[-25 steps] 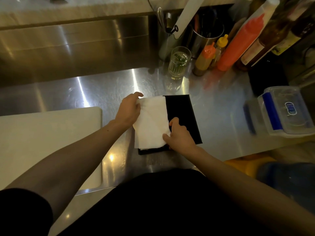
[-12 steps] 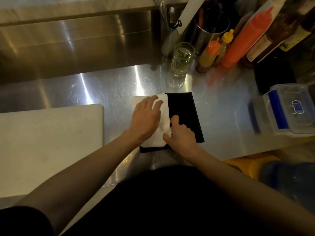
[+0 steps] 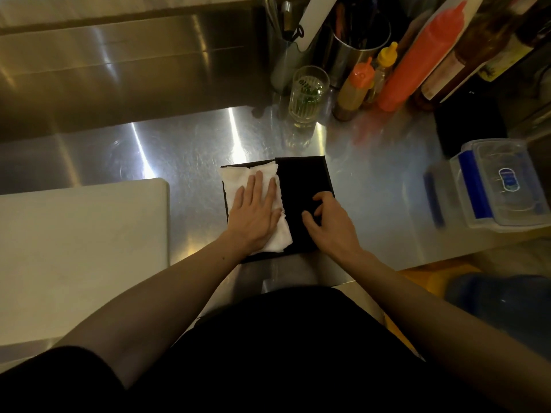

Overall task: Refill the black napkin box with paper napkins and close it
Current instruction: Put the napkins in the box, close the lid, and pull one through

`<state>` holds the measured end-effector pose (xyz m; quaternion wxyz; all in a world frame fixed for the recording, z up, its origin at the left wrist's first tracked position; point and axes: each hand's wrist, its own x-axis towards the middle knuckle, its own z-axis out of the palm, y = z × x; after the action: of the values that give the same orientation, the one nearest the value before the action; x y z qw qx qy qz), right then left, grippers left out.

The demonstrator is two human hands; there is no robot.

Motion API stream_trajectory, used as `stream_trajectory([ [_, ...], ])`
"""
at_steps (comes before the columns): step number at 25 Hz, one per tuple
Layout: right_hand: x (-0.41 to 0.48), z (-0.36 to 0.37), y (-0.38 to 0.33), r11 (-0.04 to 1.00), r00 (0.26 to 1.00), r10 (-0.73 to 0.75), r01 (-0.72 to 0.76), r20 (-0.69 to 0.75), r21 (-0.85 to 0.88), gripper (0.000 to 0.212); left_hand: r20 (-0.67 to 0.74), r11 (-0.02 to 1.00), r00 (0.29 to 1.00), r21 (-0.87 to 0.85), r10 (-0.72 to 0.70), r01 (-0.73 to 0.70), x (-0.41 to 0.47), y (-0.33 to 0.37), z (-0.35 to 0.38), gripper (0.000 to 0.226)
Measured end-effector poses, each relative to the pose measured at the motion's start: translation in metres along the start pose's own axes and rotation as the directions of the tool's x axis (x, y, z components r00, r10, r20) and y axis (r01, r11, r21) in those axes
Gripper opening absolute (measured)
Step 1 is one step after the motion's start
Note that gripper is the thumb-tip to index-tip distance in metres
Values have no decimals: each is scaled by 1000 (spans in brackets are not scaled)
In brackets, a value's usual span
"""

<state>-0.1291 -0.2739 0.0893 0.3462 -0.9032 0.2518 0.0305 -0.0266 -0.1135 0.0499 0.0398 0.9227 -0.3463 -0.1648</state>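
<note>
Inside black napkin box [image 3: 301, 186], white napkins [image 3: 238, 180] under left hand [image 3: 253, 213].

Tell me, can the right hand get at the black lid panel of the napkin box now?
Probably yes: the right hand already rests on the black lid panel, which lies bare. The left hand presses the white paper napkins beside it, apart.

Dim, warm light over a steel counter [image 3: 185, 150].
Bright glare streaks cross the metal; the container [image 3: 495, 183] at right blurs, edges bow with wide-angle distortion, and the near foreground falls into shadow.
</note>
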Motion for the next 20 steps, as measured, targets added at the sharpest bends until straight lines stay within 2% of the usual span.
stream_trajectory([
  [6, 10, -3, 23, 998, 993, 58, -60, -99, -20, 37, 41, 1000, 999, 2, 0, 0, 5, -3, 13, 71],
  [12, 17, -8, 31, 949, 976, 207, -217, 65, 229, 49, 142, 998, 990, -54, -2, 10, 9, -2, 17, 68],
  [20, 12, -20, 29, 874, 954, 217, -285, 208, 393, 41, 194, 999, 981, -49, 4, 6, 13, -4, 21, 68],
])
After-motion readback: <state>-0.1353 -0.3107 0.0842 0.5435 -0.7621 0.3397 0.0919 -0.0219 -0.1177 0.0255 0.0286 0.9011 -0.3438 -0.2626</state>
